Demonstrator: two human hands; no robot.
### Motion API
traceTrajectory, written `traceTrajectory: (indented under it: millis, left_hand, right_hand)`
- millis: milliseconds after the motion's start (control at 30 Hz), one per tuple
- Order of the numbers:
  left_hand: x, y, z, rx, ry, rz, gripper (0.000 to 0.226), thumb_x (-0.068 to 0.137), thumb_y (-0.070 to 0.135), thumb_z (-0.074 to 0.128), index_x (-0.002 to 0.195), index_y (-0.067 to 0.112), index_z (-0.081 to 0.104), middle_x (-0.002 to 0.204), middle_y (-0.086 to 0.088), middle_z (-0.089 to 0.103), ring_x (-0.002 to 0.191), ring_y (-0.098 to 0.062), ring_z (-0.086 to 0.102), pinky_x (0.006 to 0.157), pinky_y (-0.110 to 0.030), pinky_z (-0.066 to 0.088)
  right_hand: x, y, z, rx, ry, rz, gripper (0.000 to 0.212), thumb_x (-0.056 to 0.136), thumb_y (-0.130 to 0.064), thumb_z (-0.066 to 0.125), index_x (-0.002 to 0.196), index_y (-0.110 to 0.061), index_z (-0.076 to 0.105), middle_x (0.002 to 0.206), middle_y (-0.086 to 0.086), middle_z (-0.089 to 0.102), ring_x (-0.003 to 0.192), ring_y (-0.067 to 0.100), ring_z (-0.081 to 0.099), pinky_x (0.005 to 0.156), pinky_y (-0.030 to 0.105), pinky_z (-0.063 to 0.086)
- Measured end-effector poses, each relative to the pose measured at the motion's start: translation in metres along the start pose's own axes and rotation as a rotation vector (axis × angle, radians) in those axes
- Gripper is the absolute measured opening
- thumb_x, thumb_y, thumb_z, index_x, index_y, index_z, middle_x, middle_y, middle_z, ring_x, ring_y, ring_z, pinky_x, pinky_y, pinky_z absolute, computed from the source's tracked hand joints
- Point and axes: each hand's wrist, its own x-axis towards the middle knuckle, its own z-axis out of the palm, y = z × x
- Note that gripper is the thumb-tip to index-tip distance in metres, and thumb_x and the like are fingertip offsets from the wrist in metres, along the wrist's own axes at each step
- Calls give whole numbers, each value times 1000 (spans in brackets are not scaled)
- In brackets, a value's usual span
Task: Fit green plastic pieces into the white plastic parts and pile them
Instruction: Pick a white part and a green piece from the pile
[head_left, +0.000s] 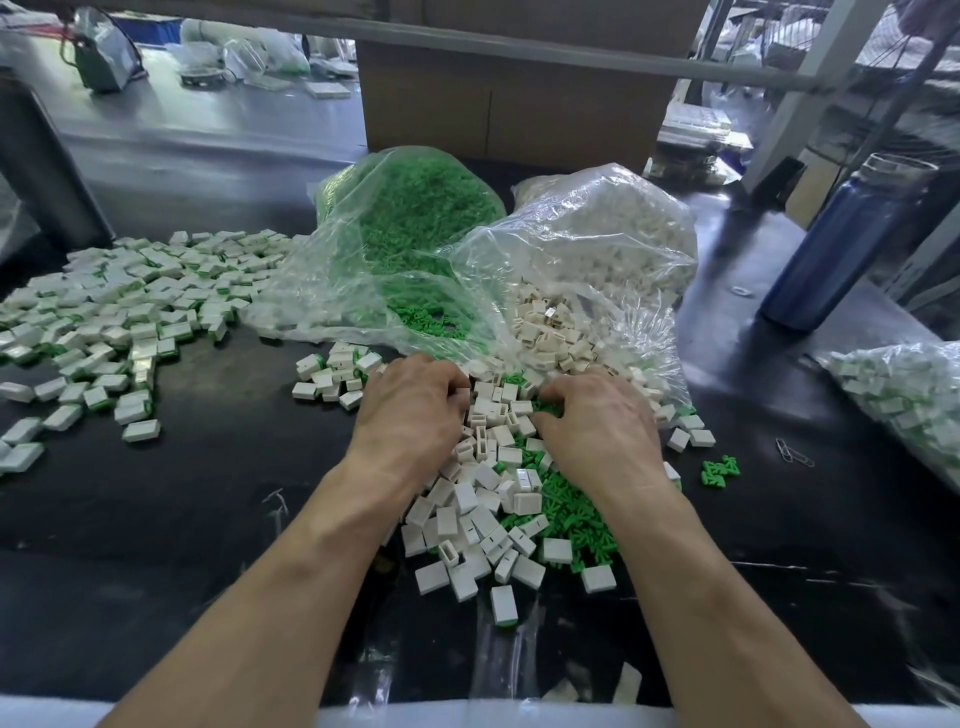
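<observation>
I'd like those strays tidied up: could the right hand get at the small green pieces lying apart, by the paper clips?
Probably yes: the green pieces lie on bare table just beside the right hand, nothing between.

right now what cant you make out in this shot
- Head view: fingertips of left hand and right hand curl into the loose white parts, so each grip's contents are hidden.
- Finished pile: cut off at the left edge.
- Far bench: blurred.
</observation>
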Motion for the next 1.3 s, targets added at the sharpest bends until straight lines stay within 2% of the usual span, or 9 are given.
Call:
traceTrajectory:
  millis: [100, 233, 300, 400, 633, 833, 967, 1133, 1300]
  left_hand:
    - [0, 3, -2, -29, 12, -1, 15, 104, 31, 62, 111, 27, 74, 108, 3, 63, 111, -21, 55, 110, -43, 39]
    - [-6, 3, -5, -197, 50, -8, 11, 101, 31, 67, 105, 26, 76, 99, 9, 71, 94, -13, 66, 97, -42, 55]
    - [-8, 2, -6, -310, 50, -20, 8, 101, 32, 68, 104, 29, 75, 95, 13, 72, 85, -4, 68, 84, -31, 62]
    - [-8, -2, -6, -475, 51, -20, 4, 100, 29, 70, 101, 32, 73, 92, 14, 73, 81, 2, 68, 66, -12, 56]
    - [-8, -2, -14, -932, -38, -68, 21, 96, 18, 73, 112, 32, 76, 92, 8, 79, 82, -9, 75, 66, -13, 54]
    - [-5, -2, -17, -1194, -142, -130, 22, 92, 14, 73, 113, 22, 77, 100, -8, 80, 84, -17, 75, 77, -29, 56]
    - [-3, -1, -16, -1308, -175, -128, 30, 86, 7, 72, 114, 16, 75, 101, -12, 80, 88, -21, 76, 86, -33, 62]
    - [-3, 0, -18, -1394, -178, -114, 36, 80, 19, 74, 114, 8, 73, 97, -13, 78, 81, -20, 74, 75, -28, 61]
    - [-4, 0, -18, -1331, -177, -101, 34, 84, 31, 73, 108, 7, 76, 99, -13, 77, 78, -20, 69, 69, -27, 56]
  right_hand:
    - [1, 1, 3, 23, 23, 7, 24, 99, -39, 72, 122, -32, 74, 116, -3, 62, 101, 17, 45, 108, 41, 41]
    - [2, 1, 4, 39, 56, -1, 16, 99, -37, 71, 114, -31, 75, 113, -3, 64, 98, 15, 42, 106, 40, 42]
    - [1, 1, 4, 45, 66, -6, 16, 99, -37, 70, 114, -31, 75, 115, -3, 65, 99, 16, 44, 105, 40, 42]
    - [0, 0, 4, 58, 71, -9, 23, 99, -37, 71, 121, -30, 71, 118, -3, 65, 108, 20, 52, 105, 40, 41]
    - [3, -2, 5, 31, 60, 1, 18, 101, -39, 68, 115, -31, 76, 114, -2, 63, 97, 16, 41, 104, 41, 43]
    - [2, -2, 6, 31, 62, -13, 26, 101, -39, 68, 125, -29, 71, 112, -1, 60, 106, 21, 50, 106, 43, 42]
    - [4, -1, 7, 36, 39, 9, 19, 102, -39, 66, 117, -29, 73, 102, -5, 47, 99, 16, 38, 105, 40, 42]
    - [3, -1, 8, 48, 55, 7, 19, 101, -40, 67, 117, -31, 71, 109, -3, 55, 100, 18, 42, 103, 40, 41]
    - [5, -2, 10, 26, 51, -6, 19, 101, -42, 67, 117, -36, 74, 102, -6, 47, 98, 15, 39, 104, 41, 41]
